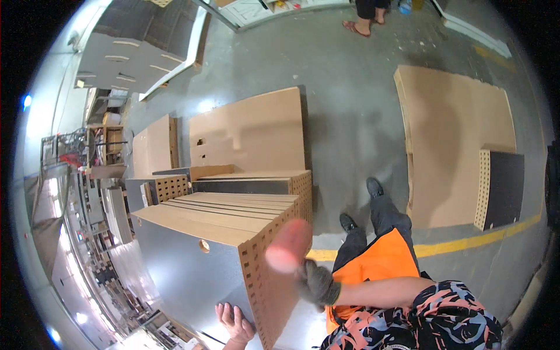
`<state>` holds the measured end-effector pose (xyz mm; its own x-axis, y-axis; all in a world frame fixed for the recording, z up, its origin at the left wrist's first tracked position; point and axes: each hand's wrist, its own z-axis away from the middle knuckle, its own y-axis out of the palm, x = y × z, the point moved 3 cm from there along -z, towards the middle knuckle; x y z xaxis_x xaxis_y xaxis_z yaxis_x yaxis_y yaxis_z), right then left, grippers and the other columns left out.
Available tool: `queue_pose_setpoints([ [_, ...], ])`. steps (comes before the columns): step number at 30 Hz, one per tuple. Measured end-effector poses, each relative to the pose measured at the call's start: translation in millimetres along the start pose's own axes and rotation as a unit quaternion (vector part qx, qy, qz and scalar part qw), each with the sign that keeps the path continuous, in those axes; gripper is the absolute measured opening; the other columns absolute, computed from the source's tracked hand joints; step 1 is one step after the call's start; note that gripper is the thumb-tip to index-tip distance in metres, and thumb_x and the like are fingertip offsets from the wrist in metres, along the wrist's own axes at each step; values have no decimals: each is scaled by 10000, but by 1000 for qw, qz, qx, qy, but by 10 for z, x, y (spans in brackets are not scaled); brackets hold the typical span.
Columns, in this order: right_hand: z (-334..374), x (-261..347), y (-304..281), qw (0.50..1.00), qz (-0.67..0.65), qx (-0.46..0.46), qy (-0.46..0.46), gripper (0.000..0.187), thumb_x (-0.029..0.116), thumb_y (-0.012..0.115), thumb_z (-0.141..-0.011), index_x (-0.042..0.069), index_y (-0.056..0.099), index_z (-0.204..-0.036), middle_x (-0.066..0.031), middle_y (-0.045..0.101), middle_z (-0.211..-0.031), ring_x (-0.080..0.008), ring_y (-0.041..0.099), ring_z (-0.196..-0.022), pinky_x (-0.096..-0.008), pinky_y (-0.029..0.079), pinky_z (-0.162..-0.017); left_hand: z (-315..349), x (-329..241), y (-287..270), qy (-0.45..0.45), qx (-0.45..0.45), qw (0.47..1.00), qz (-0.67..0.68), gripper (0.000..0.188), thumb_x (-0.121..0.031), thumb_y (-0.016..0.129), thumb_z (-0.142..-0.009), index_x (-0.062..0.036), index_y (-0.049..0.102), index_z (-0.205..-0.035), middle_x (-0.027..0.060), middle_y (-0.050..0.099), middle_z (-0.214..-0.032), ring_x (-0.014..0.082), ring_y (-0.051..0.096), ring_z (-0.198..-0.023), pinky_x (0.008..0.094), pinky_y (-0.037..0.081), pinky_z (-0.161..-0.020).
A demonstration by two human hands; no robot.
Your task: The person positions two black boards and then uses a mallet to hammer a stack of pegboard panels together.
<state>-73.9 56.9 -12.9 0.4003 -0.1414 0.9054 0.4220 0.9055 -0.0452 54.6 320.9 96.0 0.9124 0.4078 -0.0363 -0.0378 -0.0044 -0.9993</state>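
Observation:
In my gloved right hand [319, 284] is a mallet with a blurred pink-red head [289, 245]; its handle is mostly hidden by the fingers. The mallet head is over the tan end face of a tall stack of panels [269, 251], which has rows of square holes along its edges. My bare left hand [235, 322] rests with its fingers spread on the large grey face of the front panel [181, 268], close to its edge. A round hole [204, 245] shows near the top of that grey face.
Behind the stack, a cardboard-covered slab [248, 131] lies on the floor. To the right, a wide cardboard sheet [455, 140] bears a dark panel with a holed edge [501, 189]. A yellow line [446, 248] crosses the floor. Another person's feet [361, 26] are at the far side.

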Motion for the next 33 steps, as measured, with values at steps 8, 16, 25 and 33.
queue_pose_setpoints([
  [8,-658,424,-1485,987,70,-28,-140,474,181,604,-817,68,415,-1236,-183,621,-872,-393,624,-659,-493,513,-641,19,16,3,-18,-6,999,-31,508,-230,424,-851,-60,486,-1325,213,410,-1372,470,367,-1273,655,303,-1047],
  [16,-862,1319,-1920,990,-66,120,16,581,130,621,-867,57,384,-1393,-47,554,-835,-144,566,-653,-299,488,-585,-220,-111,-98,-44,-21,998,-43,452,-226,490,-807,-69,584,-1220,197,494,-1283,460,431,-1200,613,353,-1028],
  [25,-1556,1566,-1621,950,130,236,-160,527,161,594,-857,-2,460,-1341,-253,583,-1181,-324,586,-1089,-401,446,-937,-1447,-772,-282,-345,58,937,-11,997,-538,773,-667,-50,361,-1432,239,262,-1502,473,222,-1376,536,251,-1134],
  [33,-1688,1499,-1151,886,164,363,-237,499,196,583,-827,92,490,-1305,-242,617,-984,-379,620,-910,-441,486,-793,-1618,-761,-7,-424,-66,901,-61,1093,-265,899,-515,-79,349,-1441,136,285,-1522,409,233,-1398,522,251,-1149],
])
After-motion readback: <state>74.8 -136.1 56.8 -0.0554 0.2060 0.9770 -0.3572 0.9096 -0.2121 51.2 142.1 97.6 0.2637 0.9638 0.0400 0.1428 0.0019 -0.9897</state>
